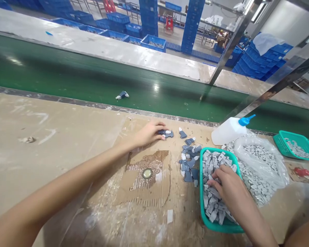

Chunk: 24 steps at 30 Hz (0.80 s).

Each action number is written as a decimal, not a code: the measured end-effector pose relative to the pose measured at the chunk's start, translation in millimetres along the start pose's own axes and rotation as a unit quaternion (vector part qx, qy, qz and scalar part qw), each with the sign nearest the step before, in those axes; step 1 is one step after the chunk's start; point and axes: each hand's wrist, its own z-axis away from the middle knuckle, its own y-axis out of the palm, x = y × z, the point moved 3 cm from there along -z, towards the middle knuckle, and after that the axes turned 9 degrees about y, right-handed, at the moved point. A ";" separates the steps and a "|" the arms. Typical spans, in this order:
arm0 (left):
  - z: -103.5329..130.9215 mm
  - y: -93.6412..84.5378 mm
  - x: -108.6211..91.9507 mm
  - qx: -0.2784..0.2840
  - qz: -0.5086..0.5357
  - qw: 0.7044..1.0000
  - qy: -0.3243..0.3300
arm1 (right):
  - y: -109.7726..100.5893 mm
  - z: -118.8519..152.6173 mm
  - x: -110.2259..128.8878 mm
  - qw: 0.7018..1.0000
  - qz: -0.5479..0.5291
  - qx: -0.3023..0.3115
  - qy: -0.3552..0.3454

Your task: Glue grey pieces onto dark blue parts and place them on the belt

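Note:
My left hand [152, 133] is closed around dark blue-grey pieces with white tips [167, 133] on the table. Over a teal basket [203, 206] of small grey parts [213, 212], my right hand [225, 178] has its thumb and fingers pinched together at the parts; whatever is between the fingertips is too small to name. A loose cluster of dark pieces with white tips [187, 164] lies left of the basket. Between my arms, a round metal cap [147, 173] sits on a glue-stained cardboard patch [144, 192].
A white bottle with a blue nozzle [229, 131] stands behind the basket. Farther right are a plastic bag of small parts [262, 154] and another teal basket [298, 137]. Beyond the table, a green conveyor [92, 82] carries one dark piece [122, 95]. Metal posts [231, 44] rise at right.

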 end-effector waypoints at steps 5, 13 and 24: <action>9.2 -10.5 -5.3 -0.141 -0.006 0.989 -0.054 | -4.1 -5.4 -2.6 0.998 -0.015 0.062 -0.004; 58.7 -12.9 -42.8 -0.226 0.562 0.737 -0.299 | -8.3 3.3 -16.1 0.978 -0.200 -0.037 -0.050; 120.3 -8.7 -75.8 -0.228 0.718 0.553 -0.357 | 12.2 41.4 43.7 0.729 -0.672 0.131 -0.011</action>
